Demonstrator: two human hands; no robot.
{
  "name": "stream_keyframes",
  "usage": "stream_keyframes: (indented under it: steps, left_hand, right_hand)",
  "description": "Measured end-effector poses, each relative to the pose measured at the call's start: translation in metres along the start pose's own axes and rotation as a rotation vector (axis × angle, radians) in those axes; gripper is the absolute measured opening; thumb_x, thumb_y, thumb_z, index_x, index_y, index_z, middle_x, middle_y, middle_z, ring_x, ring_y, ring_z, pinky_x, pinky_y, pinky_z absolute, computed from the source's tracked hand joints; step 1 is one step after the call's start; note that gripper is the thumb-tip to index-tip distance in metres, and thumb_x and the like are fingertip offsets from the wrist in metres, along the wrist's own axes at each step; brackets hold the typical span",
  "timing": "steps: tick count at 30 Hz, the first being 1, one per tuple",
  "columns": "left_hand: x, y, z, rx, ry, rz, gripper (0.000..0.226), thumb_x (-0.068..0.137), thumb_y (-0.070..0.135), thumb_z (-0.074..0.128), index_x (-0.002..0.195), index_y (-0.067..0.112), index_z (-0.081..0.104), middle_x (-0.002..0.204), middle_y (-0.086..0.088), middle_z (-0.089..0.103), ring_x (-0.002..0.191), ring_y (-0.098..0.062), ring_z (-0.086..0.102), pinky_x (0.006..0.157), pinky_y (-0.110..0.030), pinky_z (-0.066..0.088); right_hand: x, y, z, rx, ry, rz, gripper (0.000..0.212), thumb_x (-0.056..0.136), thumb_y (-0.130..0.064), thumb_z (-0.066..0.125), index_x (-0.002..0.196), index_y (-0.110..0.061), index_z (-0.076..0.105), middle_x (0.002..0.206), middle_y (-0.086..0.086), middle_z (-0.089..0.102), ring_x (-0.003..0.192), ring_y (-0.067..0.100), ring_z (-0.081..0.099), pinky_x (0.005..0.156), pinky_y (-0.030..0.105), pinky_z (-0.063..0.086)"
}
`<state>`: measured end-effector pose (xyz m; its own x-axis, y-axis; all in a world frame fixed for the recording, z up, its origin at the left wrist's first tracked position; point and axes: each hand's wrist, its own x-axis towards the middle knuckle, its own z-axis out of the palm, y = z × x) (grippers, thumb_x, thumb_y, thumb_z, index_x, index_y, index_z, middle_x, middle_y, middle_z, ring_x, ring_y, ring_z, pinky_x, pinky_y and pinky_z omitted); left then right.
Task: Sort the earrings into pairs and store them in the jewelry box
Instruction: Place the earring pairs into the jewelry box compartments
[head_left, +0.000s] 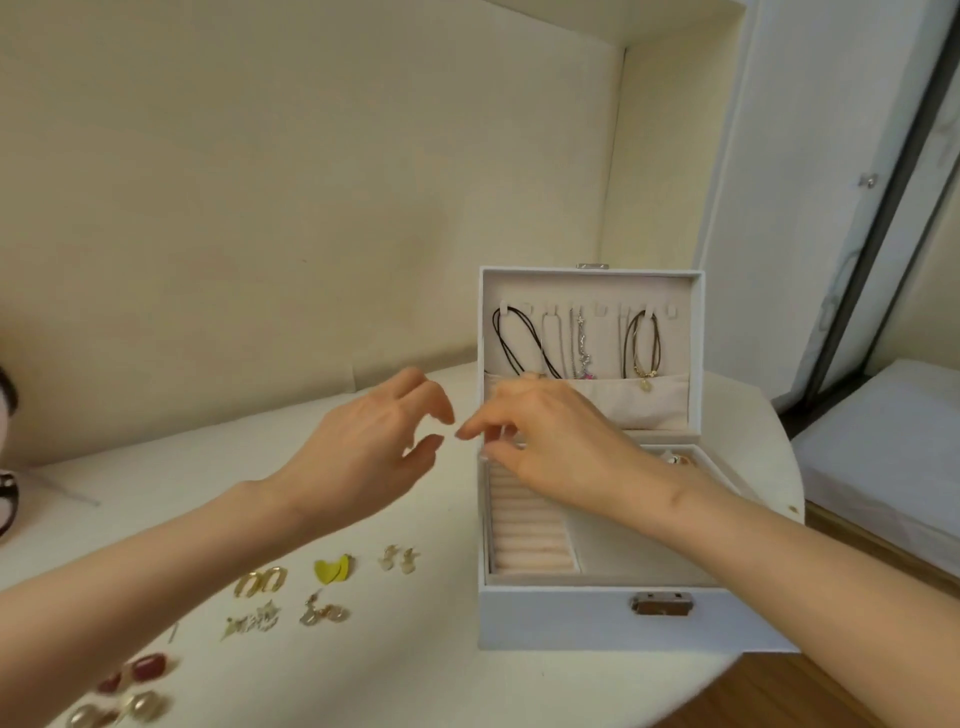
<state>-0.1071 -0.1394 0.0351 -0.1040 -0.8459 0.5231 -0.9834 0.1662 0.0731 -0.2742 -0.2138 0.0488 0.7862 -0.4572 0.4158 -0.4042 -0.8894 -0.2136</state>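
The white jewelry box (597, 618) is seen open at 3 o'clock; glossy paired earrings (332, 569) lie at 7 o'clock. Left hand (363, 452) is loosely open; right hand (550, 441) is pinched, its content cannot be told.

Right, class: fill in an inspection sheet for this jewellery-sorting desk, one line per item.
Surface: white table, rounded edge.
Job's things: open jewelry box; earrings in pairs at left, such as the yellow pair and gold hoops.
Clutter: glasses at left edge.
Grippers: left hand open; right hand over box, fingertips pinched, contents unclear.
Cables: nothing seen.
Surroundings: cream wall, bed at right.
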Motion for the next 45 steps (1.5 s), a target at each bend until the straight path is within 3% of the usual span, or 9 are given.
stream_keyframes:
  steps: [8, 12, 17, 20, 24, 29, 36, 40, 45]
  left_hand:
    - [-0.032, -0.041, 0.029, -0.065, -0.476, -0.244, 0.022, 0.082, 0.033, 0.066, 0.101, 0.024, 0.061, 0.079, 0.023, 0.051, 0.069, 0.005, 0.046, 0.062, -0.01, 0.036]
    - [-0.036, -0.044, 0.045, -0.114, -0.472, -0.271, 0.022, 0.082, 0.03, 0.066, 0.101, 0.02, 0.063, 0.085, 0.017, 0.056, 0.073, -0.003, 0.048, 0.06, -0.008, 0.034]
    - [-0.036, -0.045, 0.055, -0.142, -0.487, -0.31, 0.006, 0.082, 0.027, 0.064, 0.088, 0.027, 0.061, 0.077, 0.018, 0.055, 0.062, 0.006, 0.044, 0.057, -0.01, 0.033]
    - [-0.035, -0.044, 0.055, -0.151, -0.485, -0.303, 0.022, 0.082, 0.027, 0.064, 0.07, 0.035, 0.047, 0.071, 0.021, 0.05, 0.061, 0.005, 0.044, 0.057, -0.01, 0.032]
    - [-0.038, -0.044, 0.054, -0.17, -0.46, -0.317, 0.017, 0.082, 0.025, 0.065, 0.075, 0.03, 0.05, 0.077, 0.016, 0.054, 0.067, -0.004, 0.046, 0.06, -0.014, 0.034]
    - [-0.044, -0.046, 0.054, -0.18, -0.443, -0.342, 0.026, 0.083, 0.025, 0.062, 0.068, 0.036, 0.044, 0.076, 0.018, 0.052, 0.07, -0.004, 0.047, 0.058, -0.012, 0.032]
    - [-0.043, -0.038, 0.028, -0.316, -0.366, -0.328, 0.019, 0.088, 0.017, 0.059, 0.075, 0.028, 0.049, 0.078, 0.012, 0.064, 0.069, -0.001, 0.053, 0.062, -0.014, 0.038]
    - [-0.038, -0.027, 0.008, -0.376, -0.234, -0.267, 0.011, 0.085, 0.023, 0.065, 0.077, 0.025, 0.057, 0.079, 0.008, 0.07, 0.075, -0.01, 0.059, 0.068, -0.021, 0.043]
    - [-0.017, -0.005, -0.001, -0.488, -0.093, -0.153, 0.008, 0.081, 0.021, 0.069, 0.078, 0.019, 0.062, 0.073, 0.006, 0.069, 0.068, -0.012, 0.057, 0.062, -0.019, 0.041]
  right_hand:
    - [0.03, -0.043, 0.051, -0.153, -0.33, -0.081, 0.019, 0.086, -0.008, 0.057, 0.099, -0.01, 0.071, 0.102, 0.011, 0.066, 0.099, 0.028, 0.055, 0.074, 0.027, 0.033]
    - [0.041, -0.044, 0.069, -0.132, -0.454, 0.046, 0.017, 0.082, -0.01, 0.065, 0.099, -0.006, 0.068, 0.102, 0.016, 0.065, 0.079, 0.029, 0.054, 0.067, 0.028, 0.039]
    - [0.048, -0.04, 0.079, -0.12, -0.532, 0.115, 0.03, 0.073, -0.01, 0.076, 0.101, -0.003, 0.067, 0.104, 0.016, 0.066, 0.095, 0.032, 0.062, 0.069, 0.029, 0.043]
    - [0.049, -0.039, 0.08, -0.094, -0.552, 0.119, 0.031, 0.068, -0.007, 0.08, 0.097, -0.002, 0.069, 0.101, 0.016, 0.068, 0.09, 0.03, 0.063, 0.071, 0.03, 0.047]
    - [0.05, -0.039, 0.082, -0.065, -0.567, 0.137, 0.024, 0.073, -0.005, 0.075, 0.096, -0.001, 0.068, 0.085, 0.011, 0.065, 0.072, 0.02, 0.052, 0.049, 0.022, 0.037]
    - [0.047, -0.042, 0.085, -0.046, -0.563, 0.158, 0.01, 0.076, -0.002, 0.064, 0.078, -0.009, 0.057, 0.062, 0.002, 0.047, 0.07, 0.023, 0.052, 0.045, 0.021, 0.033]
    - [0.048, -0.045, 0.058, 0.084, -0.448, 0.204, 0.015, 0.076, -0.007, 0.068, 0.09, -0.001, 0.071, 0.092, 0.011, 0.071, 0.082, 0.018, 0.063, 0.067, 0.028, 0.051]
    - [0.039, -0.038, 0.026, 0.286, -0.29, 0.258, 0.009, 0.074, -0.003, 0.067, 0.069, -0.011, 0.065, 0.073, 0.001, 0.069, 0.063, 0.01, 0.06, 0.063, 0.025, 0.054]
    - [0.019, -0.009, -0.007, 0.474, -0.127, 0.331, 0.008, 0.073, -0.001, 0.067, 0.073, -0.007, 0.061, 0.074, 0.006, 0.072, 0.062, 0.01, 0.063, 0.062, 0.03, 0.053]
